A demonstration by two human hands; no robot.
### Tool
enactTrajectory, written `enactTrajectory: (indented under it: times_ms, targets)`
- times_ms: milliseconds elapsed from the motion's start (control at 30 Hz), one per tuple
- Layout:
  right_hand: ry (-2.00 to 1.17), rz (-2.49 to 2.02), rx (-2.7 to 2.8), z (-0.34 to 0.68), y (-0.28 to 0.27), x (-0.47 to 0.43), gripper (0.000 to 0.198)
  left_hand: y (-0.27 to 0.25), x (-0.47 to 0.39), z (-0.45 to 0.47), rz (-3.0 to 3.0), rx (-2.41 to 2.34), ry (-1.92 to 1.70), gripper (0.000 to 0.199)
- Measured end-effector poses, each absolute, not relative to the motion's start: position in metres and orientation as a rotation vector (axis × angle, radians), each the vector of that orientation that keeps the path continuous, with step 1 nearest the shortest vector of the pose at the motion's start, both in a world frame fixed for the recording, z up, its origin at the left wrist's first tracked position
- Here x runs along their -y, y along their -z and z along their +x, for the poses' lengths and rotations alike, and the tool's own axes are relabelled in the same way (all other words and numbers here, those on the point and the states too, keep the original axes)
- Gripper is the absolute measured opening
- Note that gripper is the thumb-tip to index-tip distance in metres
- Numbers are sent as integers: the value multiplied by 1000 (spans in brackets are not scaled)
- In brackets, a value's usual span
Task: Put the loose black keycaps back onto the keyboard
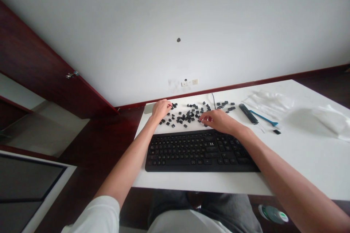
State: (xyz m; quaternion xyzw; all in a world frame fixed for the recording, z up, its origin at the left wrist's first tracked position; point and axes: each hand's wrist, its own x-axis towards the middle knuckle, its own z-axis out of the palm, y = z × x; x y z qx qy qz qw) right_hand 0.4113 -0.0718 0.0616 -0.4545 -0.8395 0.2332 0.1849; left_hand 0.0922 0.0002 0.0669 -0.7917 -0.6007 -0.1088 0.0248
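Observation:
Many small black keycaps [188,116] lie scattered on the white table behind a black keyboard [180,151]. At the left end of the scatter is my left hand [161,109]. Its fingers are curled together beside a few keycaps, and whatever may be between the fingertips is too small to make out. My right hand [218,120] hovers just behind the keyboard's upper edge, thumb and fingers bent in a pinch at a keycap [199,121]. My right forearm covers part of the keyboard's right end.
On the white table [306,156], right of the keycaps, are a black bar-shaped piece [248,114], a blue pry tool [264,118] and a small black piece [277,131]. Clear plastic wrapping [269,100] and a white bag [332,120] lie farther right. A cable [213,101] runs off the back edge.

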Motion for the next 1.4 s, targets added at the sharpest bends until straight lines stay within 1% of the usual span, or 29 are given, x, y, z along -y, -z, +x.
enactTrajectory:
  times_ms: [200,267,333,433,533,700,767,867,967,1033,1200,1400]
  targets:
    - [-656,-1279,2355,411,-63,72,24,-61,-2,96,-2483,1878,324,14]
    - [-654,-1283,2350,411,-63,72,23,-62,0,99,-2492,1878,394,20]
    - [-651,-1280,2352,410,-63,72,24,-64,2,104,-2509,1904,438,33]
    - [-632,-1270,2371,409,-62,72,23,-65,6,112,-2571,1947,383,43]
    - [-632,-1268,2384,409,-61,72,23,-65,11,120,-2607,1959,329,40]
    - [-644,-1273,2394,409,-61,72,24,-66,16,126,-2660,1920,295,20]
    - [-649,-1264,2384,409,-62,72,24,-67,15,124,-2703,1889,283,16]
    - [-660,-1252,2357,408,-64,73,24,-67,10,118,-2743,1834,313,25]
    - [-653,-1259,2354,408,-65,74,24,-69,3,107,-2651,1851,378,32]
    - [-648,-1262,2361,408,-64,74,24,-70,-2,99,-2544,1891,376,31]
    - [-651,-1258,2357,409,-59,71,25,-63,-5,89,-2430,1978,264,20]
    - [-660,-1257,2372,408,-58,71,26,-52,-3,92,-2425,1971,258,24]
